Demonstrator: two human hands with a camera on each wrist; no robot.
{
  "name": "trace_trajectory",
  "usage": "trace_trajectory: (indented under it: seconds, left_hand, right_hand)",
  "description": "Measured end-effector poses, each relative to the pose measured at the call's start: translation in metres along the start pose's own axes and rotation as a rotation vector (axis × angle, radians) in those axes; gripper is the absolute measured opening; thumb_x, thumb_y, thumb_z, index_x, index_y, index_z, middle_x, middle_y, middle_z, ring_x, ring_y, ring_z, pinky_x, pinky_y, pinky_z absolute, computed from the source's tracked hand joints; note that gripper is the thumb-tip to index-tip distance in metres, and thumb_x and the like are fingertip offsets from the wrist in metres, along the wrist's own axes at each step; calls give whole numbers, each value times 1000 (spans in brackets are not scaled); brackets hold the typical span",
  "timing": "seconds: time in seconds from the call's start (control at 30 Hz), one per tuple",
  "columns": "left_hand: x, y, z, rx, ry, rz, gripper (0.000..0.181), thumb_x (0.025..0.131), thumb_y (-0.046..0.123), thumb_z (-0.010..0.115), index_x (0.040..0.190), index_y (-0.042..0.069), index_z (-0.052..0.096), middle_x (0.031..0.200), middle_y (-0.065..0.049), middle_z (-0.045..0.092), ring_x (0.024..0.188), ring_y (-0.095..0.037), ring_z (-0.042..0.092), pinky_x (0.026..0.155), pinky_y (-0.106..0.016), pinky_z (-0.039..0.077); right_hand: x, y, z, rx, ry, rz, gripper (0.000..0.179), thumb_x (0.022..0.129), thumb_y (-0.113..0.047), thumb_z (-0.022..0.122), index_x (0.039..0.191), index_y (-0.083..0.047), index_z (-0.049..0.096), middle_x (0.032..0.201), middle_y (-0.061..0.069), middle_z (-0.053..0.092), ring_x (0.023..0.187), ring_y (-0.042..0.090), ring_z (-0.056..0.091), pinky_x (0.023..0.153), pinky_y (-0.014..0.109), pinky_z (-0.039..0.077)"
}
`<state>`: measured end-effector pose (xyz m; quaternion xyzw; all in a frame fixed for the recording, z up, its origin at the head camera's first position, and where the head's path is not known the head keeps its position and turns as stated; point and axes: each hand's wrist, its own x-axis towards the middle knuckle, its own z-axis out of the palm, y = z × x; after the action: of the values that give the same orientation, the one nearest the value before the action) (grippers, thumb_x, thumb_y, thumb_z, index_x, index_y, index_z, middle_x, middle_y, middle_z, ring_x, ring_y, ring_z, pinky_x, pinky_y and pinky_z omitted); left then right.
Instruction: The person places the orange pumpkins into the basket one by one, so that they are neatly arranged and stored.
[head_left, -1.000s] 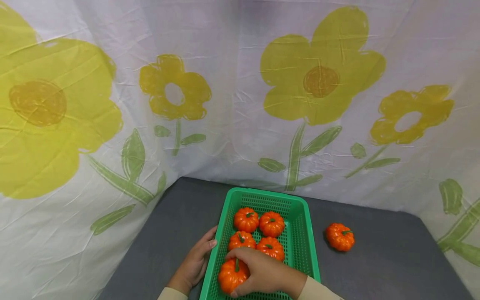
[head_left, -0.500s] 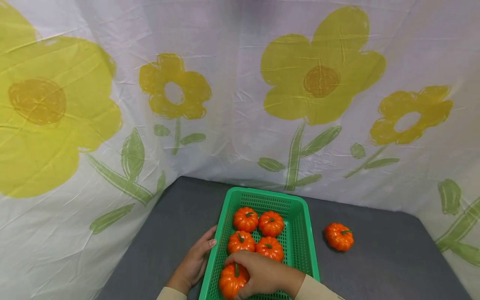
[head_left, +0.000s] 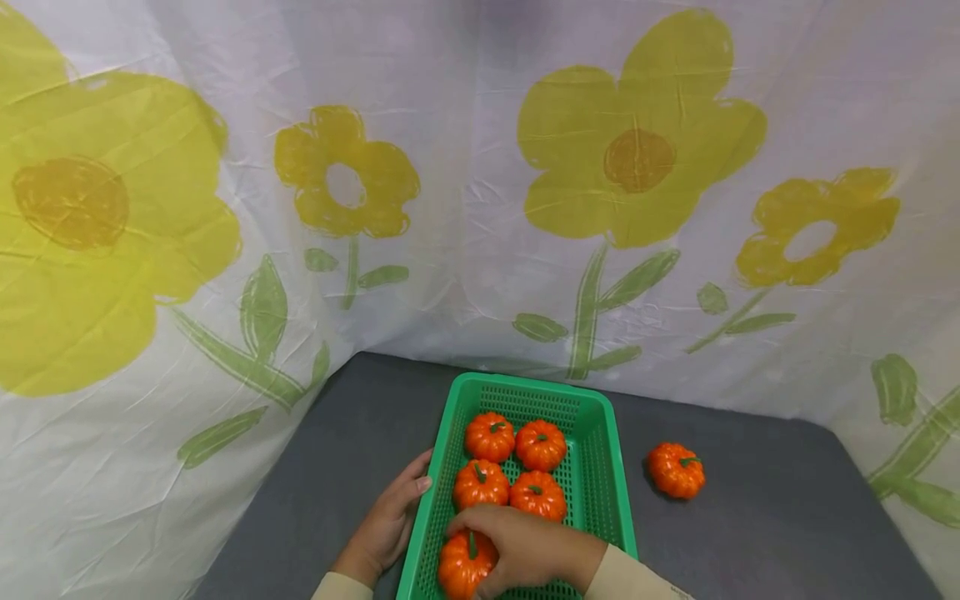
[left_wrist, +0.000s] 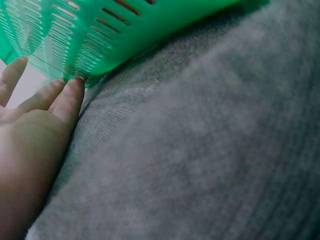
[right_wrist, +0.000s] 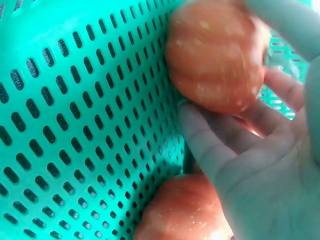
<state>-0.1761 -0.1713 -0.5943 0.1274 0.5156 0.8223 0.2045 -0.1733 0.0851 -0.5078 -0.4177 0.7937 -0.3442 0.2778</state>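
A green plastic basket (head_left: 457, 408) with slotted walls stands on the dark grey tabletop. My right hand (head_left: 525, 542) reaches into its near left part and grips a small orange pumpkin (head_left: 461, 571) with a green stem, thumb on one side and fingers on the other. In the right wrist view that pumpkin (right_wrist: 215, 55) is close beside the basket's wall (right_wrist: 75, 90). Farther back in the basket sit several more pumpkins (head_left: 490, 437). My left hand (head_left: 386, 529) rests against the outside of the left wall, its fingertips (left_wrist: 75, 85) touching low on the wall with fingers fairly straight.
One more pumpkin (head_left: 676, 471) lies on the tabletop (head_left: 757, 508) to the right of the basket. A white cloth (head_left: 450, 292) printed with yellow flowers hangs behind and at both sides of the table.
The right hand and the pumpkin in it have shifted very slightly within the basket. The left hand keeps its place at the wall.
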Motion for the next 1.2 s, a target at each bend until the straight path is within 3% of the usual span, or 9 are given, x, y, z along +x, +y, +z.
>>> trace_trajectory:
  seconds: [0.37,0.63,0.9,1.2]
  left_hand:
    - [0,0,2,1,38,-9,68,115,23,39,174,1,13,162,-22,41,137,-28,55,112,-45,48]
    - [1,1,2,-2,35,-18,68,116,24,39,174,2,13,162,-21,43,136,-29,56,111,-45,49]
    - [0,2,3,-3,51,-24,69,116,24,40,174,1,11,162,-18,43,136,-28,55,111,-46,49]
    - [1,2,2,-6,26,-30,70,116,26,40,175,3,9,169,-22,32,140,-29,53,114,-47,47]
  right_hand:
    - [-1,1,-2,172,28,-22,53,96,-28,88,141,-13,66,141,-8,62,125,5,57,104,30,50]
    - [-4,-1,-6,286,47,-20,49,98,-20,85,142,-9,66,139,-2,66,120,11,62,102,32,52]
    - [-4,-5,-9,352,81,2,47,98,-15,83,142,-10,67,136,-2,67,113,14,64,92,32,56]
    - [-7,-5,-13,337,194,-38,54,101,-18,82,150,-12,61,142,5,65,120,27,66,95,40,57]
